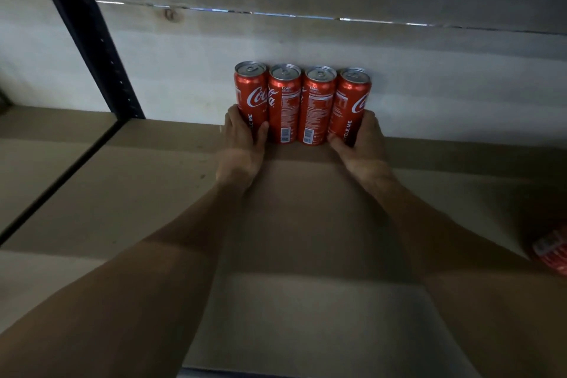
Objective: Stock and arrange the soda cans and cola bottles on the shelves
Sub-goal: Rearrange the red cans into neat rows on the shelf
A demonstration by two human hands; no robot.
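Observation:
Several tall red cola cans (302, 104) stand upright in a tight row at the back of the brown shelf board (129, 193), against the pale wooden wall. My left hand (242, 138) grips the base of the leftmost can (251, 92), thumb across its front. My right hand (360, 144) grips the base of the rightmost can (352, 95) the same way. Both forearms reach straight in from the bottom of the view.
A dark metal shelf upright (89, 37) rises at the left, with a dark divider edge running toward the front. A red, blurred object (552, 250) shows at the right edge. The wooden back wall (306, 40) has a thin bright gap across it.

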